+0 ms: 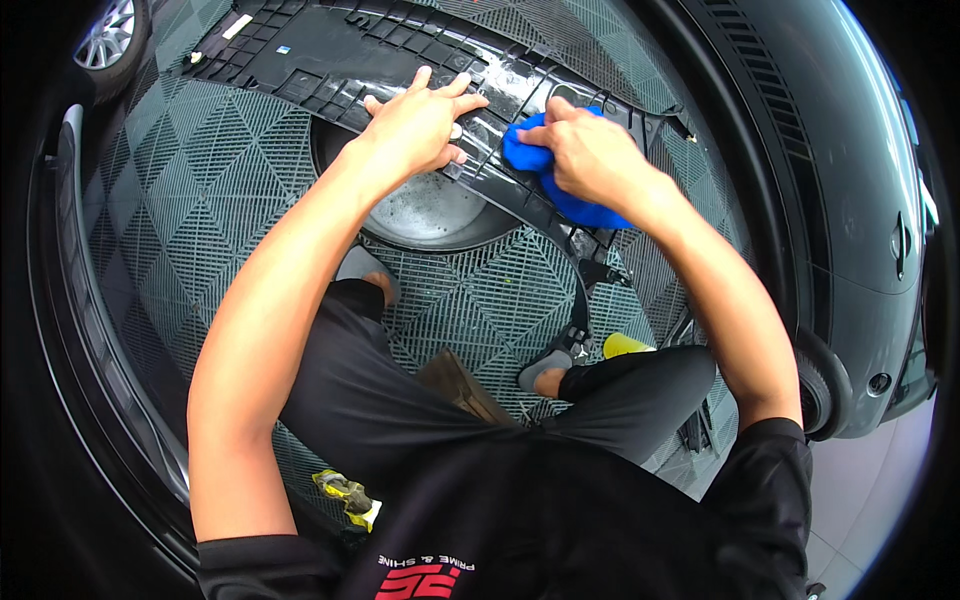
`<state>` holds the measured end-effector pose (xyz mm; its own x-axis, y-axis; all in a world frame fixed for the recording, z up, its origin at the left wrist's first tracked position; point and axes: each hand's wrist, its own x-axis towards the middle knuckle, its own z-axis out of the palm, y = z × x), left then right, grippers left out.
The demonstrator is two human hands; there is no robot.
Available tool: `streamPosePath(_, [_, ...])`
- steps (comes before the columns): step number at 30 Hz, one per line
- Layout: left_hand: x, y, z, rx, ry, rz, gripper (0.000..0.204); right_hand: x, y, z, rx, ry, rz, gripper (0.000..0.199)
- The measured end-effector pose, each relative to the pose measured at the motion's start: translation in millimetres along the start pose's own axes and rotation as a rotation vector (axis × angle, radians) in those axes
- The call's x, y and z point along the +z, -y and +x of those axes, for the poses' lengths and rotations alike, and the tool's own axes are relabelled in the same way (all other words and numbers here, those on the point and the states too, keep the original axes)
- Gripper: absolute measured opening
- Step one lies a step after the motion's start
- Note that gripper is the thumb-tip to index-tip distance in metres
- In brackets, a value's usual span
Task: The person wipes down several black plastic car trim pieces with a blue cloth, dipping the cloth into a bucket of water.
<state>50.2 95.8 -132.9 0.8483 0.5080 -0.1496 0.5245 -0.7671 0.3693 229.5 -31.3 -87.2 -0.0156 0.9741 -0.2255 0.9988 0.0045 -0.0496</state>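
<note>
A long black plastic car trim panel [330, 62], ribbed along its edges, lies across in front of me. My left hand [418, 128] rests on the panel left of its middle, fingers spread, holding nothing. Further right, my right hand [600, 158] is closed on a bright blue cloth [526, 155] and presses it against the panel. Part of the cloth is hidden under that hand, and a fold of it hangs past the panel's near edge. Pale, shiny streaks show on the panel between my hands. Below it is a round, grey metallic object [440, 212], partly covered by the panel.
A dark grey car [865, 200] stands at the right, and a car wheel [108, 38] shows at the upper left. Near my right foot is a yellow object [626, 346]. A yellow-and-dark crumpled packet [350, 496] lies lower left. Grey-green grid tiles [240, 190] cover the floor.
</note>
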Motion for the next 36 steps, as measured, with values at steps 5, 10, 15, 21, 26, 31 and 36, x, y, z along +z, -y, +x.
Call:
streamPosePath(5, [4, 0, 0, -0.02, -0.017, -0.02, 0.076, 0, -25, -13, 0.014, -0.052, -0.226, 0.033])
streamPosePath(10, [4, -4, -1, -0.008, 0.0, -0.017, 0.076, 0, -32, -16, -0.107, -0.009, -0.191, 0.029])
streamPosePath(15, [11, -1, 4, 0.029, -0.041, -0.025, 0.076, -8, -17, -11, -0.073, 0.013, -0.471, 0.034])
streamPosePath(21, [9, -9, 0, 0.001, -0.017, -0.006, 0.075, -9, -30, -12, -0.078, 0.037, -0.274, 0.031])
streamPosePath(26, [1, -12, -3, -0.028, 0.016, -0.006, 0.075, -9, -21, -1, 0.115, -0.173, -0.101, 0.032])
streamPosePath(31, [3, -12, -1, -0.008, 0.025, -0.016, 0.076, 29, -5, 8, 0.055, -0.184, -0.093, 0.032])
streamPosePath(36, [2, -9, -3, -0.011, 0.014, -0.008, 0.076, 4, -9, -22, 0.18, 0.147, -0.255, 0.035])
